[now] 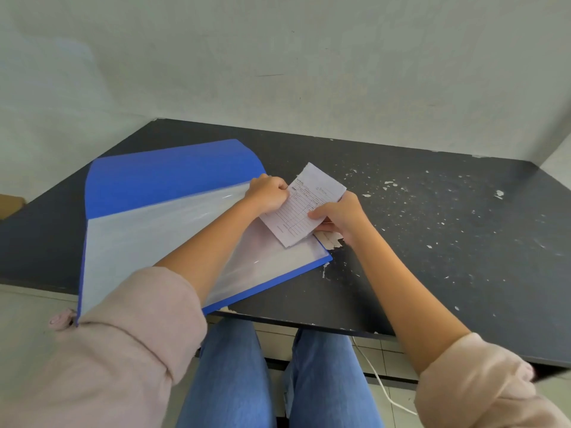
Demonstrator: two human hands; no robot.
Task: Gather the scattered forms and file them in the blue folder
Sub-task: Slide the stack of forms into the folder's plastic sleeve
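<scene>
The blue folder (160,177) lies open on the left part of the dark table, its cover flipped back and clear plastic sleeves (148,233) facing up. A small stack of white printed forms (304,208) is held over the folder's right edge. My left hand (268,193) pinches the forms at their upper left corner, by the edge of the top sleeve. My right hand (338,216) grips the forms along their lower right side, thumb on top. Whether the forms' lower end is inside a sleeve is unclear.
The dark table (432,242) has chipped white patches across its right half and a worn spot by the folder's right corner. White walls close in behind and at the right. A white cable (375,375) hangs below the table's front edge, beside my knees.
</scene>
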